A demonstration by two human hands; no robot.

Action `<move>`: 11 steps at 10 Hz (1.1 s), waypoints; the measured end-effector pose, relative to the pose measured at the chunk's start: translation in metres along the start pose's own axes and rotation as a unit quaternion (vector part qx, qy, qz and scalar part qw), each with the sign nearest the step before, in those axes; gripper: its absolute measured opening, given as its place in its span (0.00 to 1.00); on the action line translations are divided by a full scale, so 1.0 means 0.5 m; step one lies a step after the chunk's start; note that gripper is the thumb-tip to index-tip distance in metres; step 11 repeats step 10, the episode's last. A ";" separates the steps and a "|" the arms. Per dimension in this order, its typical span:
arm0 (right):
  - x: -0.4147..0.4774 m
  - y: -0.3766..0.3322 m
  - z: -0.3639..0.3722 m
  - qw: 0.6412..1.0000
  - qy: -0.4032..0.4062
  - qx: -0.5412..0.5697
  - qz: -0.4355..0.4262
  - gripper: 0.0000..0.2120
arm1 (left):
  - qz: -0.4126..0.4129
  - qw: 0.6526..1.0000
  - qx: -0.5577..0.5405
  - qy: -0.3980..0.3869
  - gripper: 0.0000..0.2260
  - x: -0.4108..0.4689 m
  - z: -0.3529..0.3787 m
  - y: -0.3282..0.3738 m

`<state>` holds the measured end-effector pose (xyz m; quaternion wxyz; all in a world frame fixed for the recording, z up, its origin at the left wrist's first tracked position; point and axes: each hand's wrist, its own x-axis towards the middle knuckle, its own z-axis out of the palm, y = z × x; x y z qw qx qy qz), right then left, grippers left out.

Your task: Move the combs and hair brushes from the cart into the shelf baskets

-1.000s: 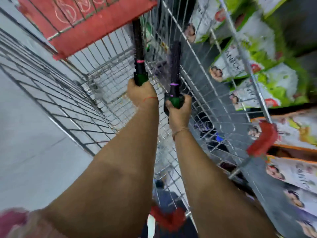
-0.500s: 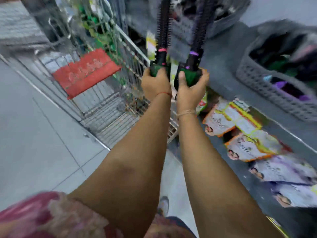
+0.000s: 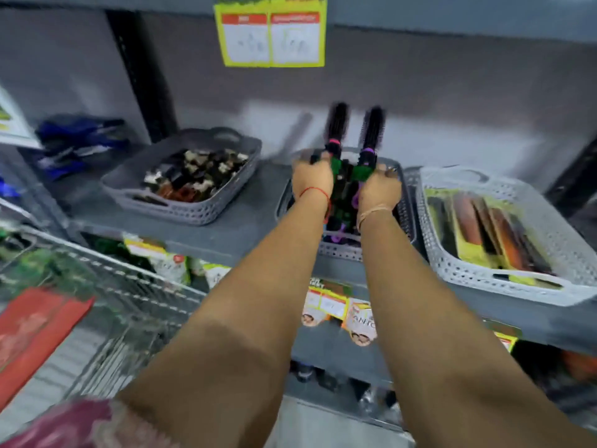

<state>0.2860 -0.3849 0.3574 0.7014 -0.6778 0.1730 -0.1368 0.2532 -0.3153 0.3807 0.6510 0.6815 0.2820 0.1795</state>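
My left hand (image 3: pixel 310 178) grips a round black hair brush (image 3: pixel 337 128) with a pink ring and green handle, held upright. My right hand (image 3: pixel 378 188) grips a matching round brush (image 3: pixel 372 130) with a purple ring. Both hands hover over the middle grey shelf basket (image 3: pixel 339 251), which holds several similar green, black and purple brushes (image 3: pixel 343 208). The wire cart (image 3: pixel 106 286) with its red seat flap (image 3: pixel 35 331) stands at the lower left; its contents are blurred.
A grey basket (image 3: pixel 181 208) of hair clips sits to the left on the shelf (image 3: pixel 245 234). A light grey basket (image 3: pixel 568 253) of packaged combs sits to the right. Hair-dye boxes (image 3: pixel 339 312) fill the shelf below. A yellow sign (image 3: pixel 270 30) hangs above.
Both hands lifted the two brushes out of the cart, swung right and up to the shelf, and now hold them over the middle basket.
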 end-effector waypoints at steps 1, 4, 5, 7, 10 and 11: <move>0.054 0.021 -0.026 0.997 -0.047 -0.053 0.030 0.17 | -0.057 0.995 0.063 -0.049 0.18 0.057 0.050 -0.034; 0.072 0.090 -0.066 0.956 -0.084 -0.273 0.069 0.16 | -0.096 0.935 0.326 -0.101 0.27 0.089 0.057 -0.116; 0.076 0.102 -0.060 0.951 -0.075 -0.296 0.055 0.17 | -0.109 0.929 0.342 -0.088 0.29 0.090 0.061 -0.119; 0.063 0.115 -0.050 0.925 -0.045 -0.376 -0.020 0.19 | -0.077 0.943 0.322 -0.030 0.28 0.071 0.066 -0.135; -0.094 0.121 -0.100 0.812 -0.104 -0.503 -0.277 0.25 | 0.317 0.796 0.512 -0.063 0.23 -0.077 -0.022 -0.123; -0.094 0.121 -0.100 0.812 -0.104 -0.503 -0.277 0.25 | 0.317 0.796 0.512 -0.063 0.23 -0.077 -0.022 -0.123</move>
